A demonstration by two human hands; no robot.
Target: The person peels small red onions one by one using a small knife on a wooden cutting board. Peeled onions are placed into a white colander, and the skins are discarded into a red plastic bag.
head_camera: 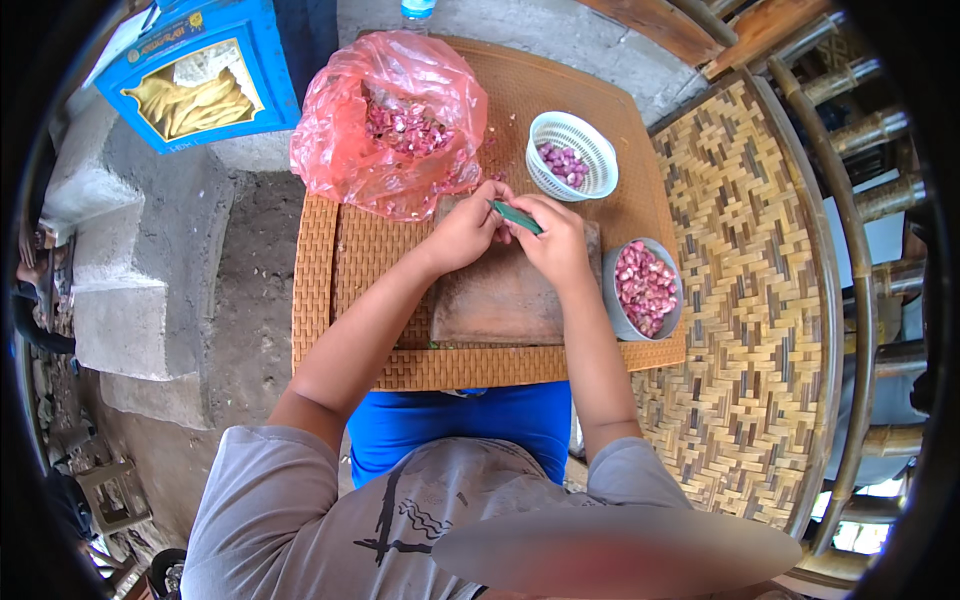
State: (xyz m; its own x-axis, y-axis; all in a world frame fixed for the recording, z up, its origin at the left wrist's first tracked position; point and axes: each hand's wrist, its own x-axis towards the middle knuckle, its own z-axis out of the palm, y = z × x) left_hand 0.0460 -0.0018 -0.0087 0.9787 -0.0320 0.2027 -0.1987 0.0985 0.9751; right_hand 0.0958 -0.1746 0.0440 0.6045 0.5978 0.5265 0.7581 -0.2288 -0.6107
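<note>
My right hand (555,236) is closed around the green handle of a small knife (517,216). Its tip points towards my left hand (472,225), whose fingers are curled close to the right ones. What lies between the left fingers is hidden. Both hands are above a worn wooden cutting board (495,307). Beyond them, a red plastic bag (330,150) lies open with shallot skins (409,129) inside. Peeled shallots (564,165) sit in a white plastic basket (574,124). By my right forearm, a grey metal container (616,319) holds reddish shallots (643,289).
Everything stands on a brown woven-pattern table (487,367). At its far edge is a plastic bottle (417,11). A blue box (277,82) with a picture panel is at the upper left. To the right is a woven bamboo surface (735,315) with bamboo rails (862,300).
</note>
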